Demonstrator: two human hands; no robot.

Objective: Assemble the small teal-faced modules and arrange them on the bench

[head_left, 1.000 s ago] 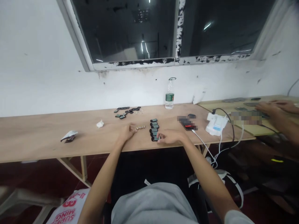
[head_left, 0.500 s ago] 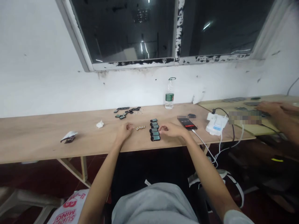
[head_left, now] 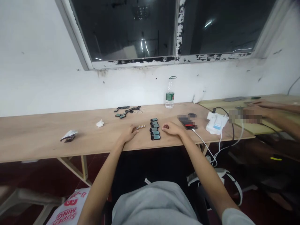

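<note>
A row of small whitish-and-brown pieces [head_left: 141,127] lies on the wooden table [head_left: 89,145]. My left hand [head_left: 129,133] rests on the tabletop at the left end of that row, its thumb and fingers apart around the nearest piece. To the right stand several small black pieces with grey-green faces [head_left: 155,132], lined up in a column. Just right of the column is my right hand [head_left: 172,128], with its fingers curled in and the tips together. Whether something small is in them I cannot make out.
More black pieces [head_left: 128,111] lie loose at the back, beside tiny white bits. A water bottle [head_left: 169,97] stands near the wall. A phone [head_left: 187,122], a white power strip [head_left: 217,122] and cables are at right. Another person's hands [head_left: 257,107] work at the adjoining table.
My left hand has moved right and its fingers reach the row of small pieces. My right hand has drawn slightly right, off the column. The other person's hands have shifted left.
</note>
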